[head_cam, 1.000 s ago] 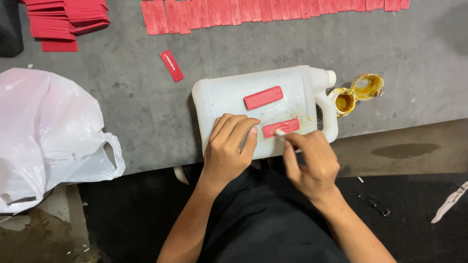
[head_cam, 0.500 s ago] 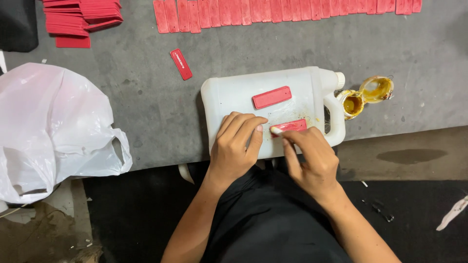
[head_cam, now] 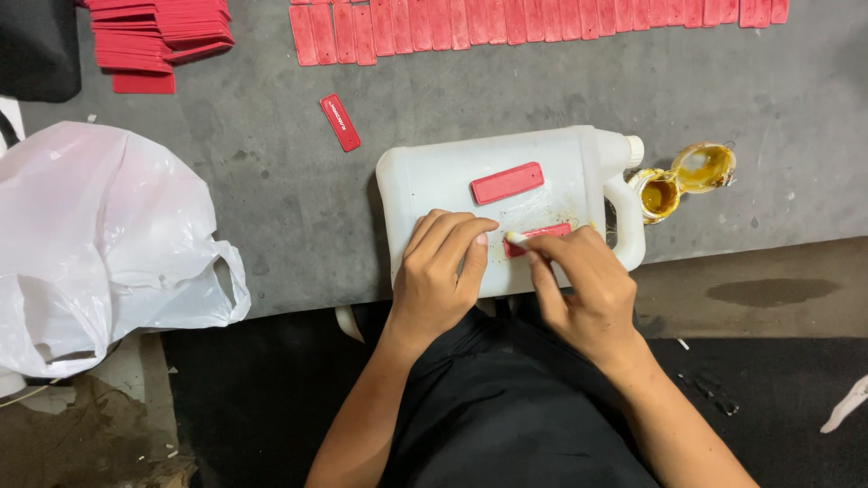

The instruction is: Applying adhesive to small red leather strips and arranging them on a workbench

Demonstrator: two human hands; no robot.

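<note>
A white plastic jug (head_cam: pixel 434 176) lies on its side on the grey table (head_cam: pixel 271 208), used as a work surface. Two red rectangular tags rest on it: one (head_cam: pixel 506 183) lies free near the middle, the other (head_cam: pixel 550 233) is under my fingers. My left hand (head_cam: pixel 443 267) lies flat on the jug, fingertips at the near tag's left end. My right hand (head_cam: pixel 583 280) pinches a small pale stick (head_cam: pixel 515 238) whose tip touches that tag. A small open tin of yellow glue (head_cam: pixel 660 194) stands beside the jug's neck, its lid (head_cam: pixel 705 167) next to it.
A row of red tags (head_cam: pixel 542 20) lines the far edge of the table, with a stack of more (head_cam: pixel 154 41) at the far left. One loose red tag (head_cam: pixel 340 122) lies left of the jug. A white plastic bag (head_cam: pixel 99 244) hangs off the left edge.
My right hand has slid the stick's tip leftward along the near tag. The left hand stays flat on the jug. The camera view has shifted a little.
</note>
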